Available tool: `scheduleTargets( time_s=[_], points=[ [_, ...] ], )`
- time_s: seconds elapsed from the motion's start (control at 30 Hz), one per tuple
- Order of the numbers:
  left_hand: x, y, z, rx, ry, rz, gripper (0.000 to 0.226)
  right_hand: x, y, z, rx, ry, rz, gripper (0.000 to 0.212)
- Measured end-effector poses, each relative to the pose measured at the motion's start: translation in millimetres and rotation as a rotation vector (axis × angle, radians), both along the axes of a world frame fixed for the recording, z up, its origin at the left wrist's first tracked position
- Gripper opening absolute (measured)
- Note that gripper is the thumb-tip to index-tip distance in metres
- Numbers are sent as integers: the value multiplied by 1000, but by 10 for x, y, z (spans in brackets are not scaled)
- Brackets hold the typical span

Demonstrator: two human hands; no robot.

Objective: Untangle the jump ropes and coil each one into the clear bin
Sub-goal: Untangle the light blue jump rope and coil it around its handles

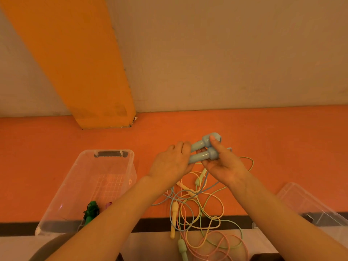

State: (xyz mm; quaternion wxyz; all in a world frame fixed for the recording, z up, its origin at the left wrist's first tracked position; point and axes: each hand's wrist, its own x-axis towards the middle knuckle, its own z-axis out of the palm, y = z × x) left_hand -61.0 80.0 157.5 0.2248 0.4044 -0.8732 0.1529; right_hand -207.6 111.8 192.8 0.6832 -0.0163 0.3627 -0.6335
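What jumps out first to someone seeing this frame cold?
Both hands at centre: the left hand and right hand grip the two blue handles side by side above the orange floor. Below them sprawls a tangle of pastel ropes. At left, the clear bin already holds a green rope.

- The left hand [170, 162] and right hand [223, 162] together grip two blue jump-rope handles [203, 149], held side by side above the orange surface [282, 147].
- Below the hands, a tangle of ropes [203, 213] in blue, yellow, green and pink spills over the surface's near edge.
- A yellow handle [174, 219] and a pale green handle [182, 248] lie in that tangle.
- A clear bin [75, 185] stands at the left, with a green rope [91, 211] inside, near its front wall.
- A clear lid [308, 202] lies at the right near edge.
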Motion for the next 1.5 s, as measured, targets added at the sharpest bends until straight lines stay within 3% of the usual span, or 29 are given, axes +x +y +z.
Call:
scheduleTargets(
  time_s=[0.33,0.5,0.6,0.8,0.87,0.93,1.07,1.23,1.33,1.5],
  points=[
    [129,-132,97,96,29,-42,47,-135,66,52,-138,441,181,7],
    [175,-126,161,192,16,-46,50,-225,100,76,-167,936,328,35],
    [181,-91,200,173,-10,-47,51,-297,108,116,-229,1257,355,36],
    [161,-58,288,201,-69,-24,51,-471,117,157,-227,1793,474,78],
    [163,-56,298,276,-94,34,52,-514,113,129,-233,1971,408,76],
    [174,-36,309,290,-89,42,53,-536,98,105,-249,2090,305,60],
    [181,-20,324,290,-137,31,52,-524,59,60,-457,2041,182,46],
    [209,-33,317,317,-152,-22,52,-543,28,38,-651,1925,315,88],
    [217,-18,328,350,-190,-48,54,-514,52,15,-672,1812,435,90],
    [260,-52,340,293,-188,-119,52,-495,65,0,-725,1867,403,79]
  ],
)
